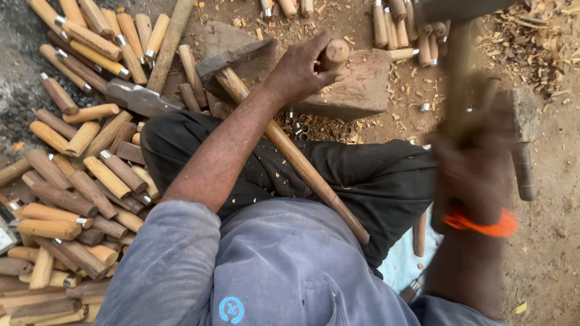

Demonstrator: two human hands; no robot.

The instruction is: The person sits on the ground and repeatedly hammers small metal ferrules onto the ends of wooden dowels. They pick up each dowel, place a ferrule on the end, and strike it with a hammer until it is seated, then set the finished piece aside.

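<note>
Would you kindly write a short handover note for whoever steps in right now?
Left hand: holds a wooden handle upright on the wooden block.
Right hand: grips a hammer, raised and blurred in motion.
Another hammer lies across the lap.
Done: a pile of handles with metal ferrules lies to the left, more beyond the block.
Left: the handle on the block is in work; loose ferrules lie beside the block.

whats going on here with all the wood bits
A person sits on the ground. The left hand holds a short wooden handle upright on a wooden block. The right hand, blurred, grips a hammer raised above it. A second hammer lies across the lap, and piles of wooden handles lie alongside.
</note>
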